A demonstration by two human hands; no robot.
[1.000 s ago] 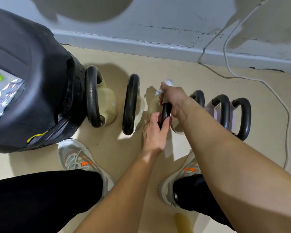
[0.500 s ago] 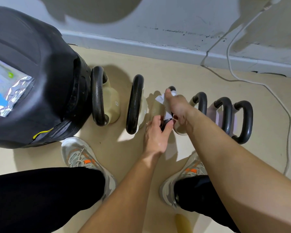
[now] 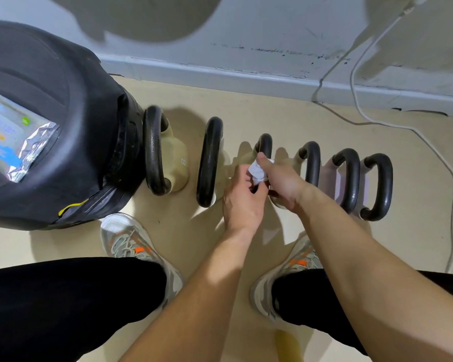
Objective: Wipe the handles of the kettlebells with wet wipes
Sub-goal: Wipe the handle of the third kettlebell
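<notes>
Your right hand (image 3: 283,184) has a tight grip on a crumpled white wipe (image 3: 258,172), with the thumb on top and the fingers curled beneath it. You are holding the wipe against the black handle of the third kettlebell (image 3: 265,146), counting from your left. Only the far curve of that handle shows above your knuckles. Your left hand (image 3: 242,199) is just beside the right. Its grip is closed round the near end of the same handle, and a sliver of black shows between the fingers. The two hands touch at the wipe.

Six kettlebells stand in a row on the beige floor (image 3: 285,121), parallel to the wall, with their handles facing up at you:
- The first kettlebell (image 3: 153,150) is right beside a big black bag (image 3: 71,131) and has an 8 on its pale body.
- The second kettlebell (image 3: 209,160) is just left of your left hand.
- To the right of your hands are the fourth kettlebell (image 3: 312,163), the fifth kettlebell (image 3: 349,178) and the sixth kettlebell (image 3: 379,186), set close together.

A foil pack (image 3: 16,145) lies on top of the bag, and its label is too blurred to read. A white cable (image 3: 429,145) runs down the wall and across the floor beyond the sixth kettlebell. Your grey and orange shoes (image 3: 131,244) are planted near the row, one on each side of your forearms.
</notes>
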